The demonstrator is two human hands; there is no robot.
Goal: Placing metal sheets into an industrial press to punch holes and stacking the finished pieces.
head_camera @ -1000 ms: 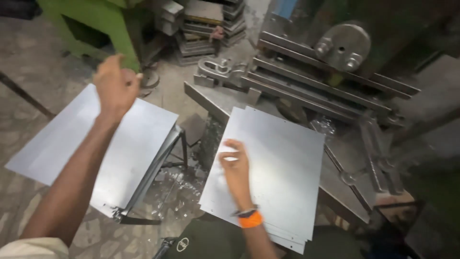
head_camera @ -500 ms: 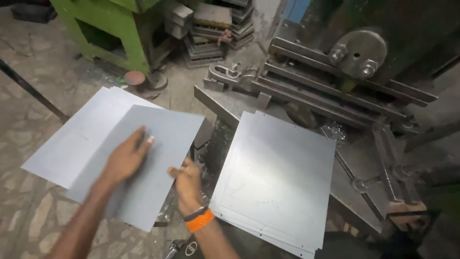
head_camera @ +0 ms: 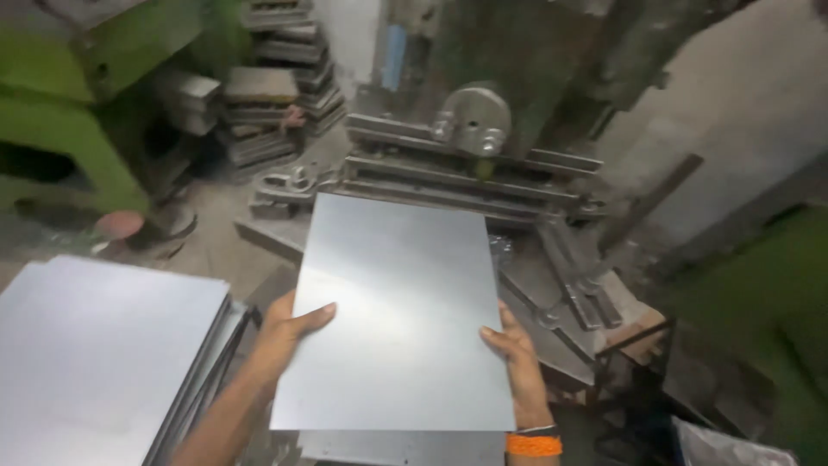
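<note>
Steel sheet (head_camera: 397,319): flat, held level between both hands. Left hand (head_camera: 289,332) grip closed on its left edge, right hand (head_camera: 516,354) grip closed on its right edge. Sheet stack (head_camera: 95,345) lies left; press machine (head_camera: 470,147) stands beyond.

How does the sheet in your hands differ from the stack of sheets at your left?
The held sheet is single, gripped at its edges by the left hand and right hand; the stack is several sheets lying untouched. The held sheet shows whole; the stack runs out of frame. Both are flat grey metal.
</note>
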